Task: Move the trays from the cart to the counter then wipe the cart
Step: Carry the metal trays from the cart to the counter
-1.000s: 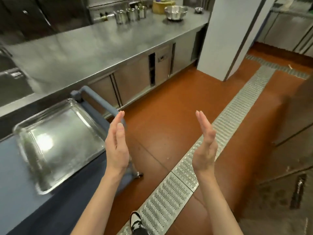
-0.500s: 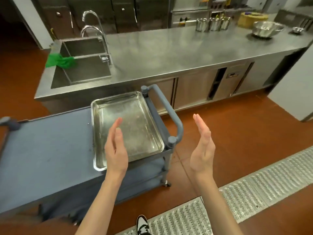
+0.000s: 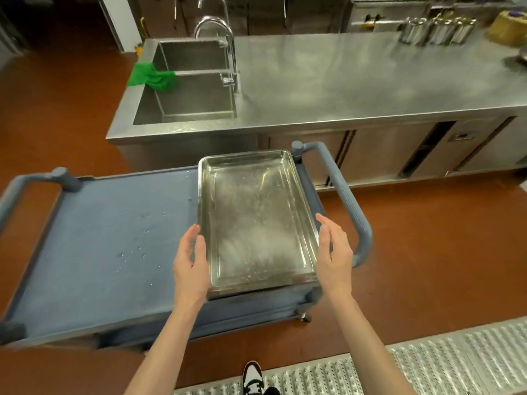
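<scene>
On the right end of the blue cart [image 3: 94, 252] we see one steel tray [image 3: 256, 220] resting flat, just beside the cart's right push handle [image 3: 346, 201]. Our left hand [image 3: 189, 263] sits at the tray's left rim with fingers relaxed and extended; whether they touch the rim cannot be determined. Our right hand [image 3: 333, 252] sits at the right rim in the same relaxed, uncurled posture. Neither grip has closed on anything. We judge the task to be at an early or middle stage: this tray remains on the cart, and no tray is visible on the steel surface [image 3: 356, 81] beyond it, though the far right of that surface is cut off. Water droplets [image 3: 137, 252] lie on the cart top, so wiping is not yet done. A green cloth [image 3: 151, 76] hangs over the sink [image 3: 188, 101] edge, well apart from both hands, and we judge it suitable for that step.
</scene>
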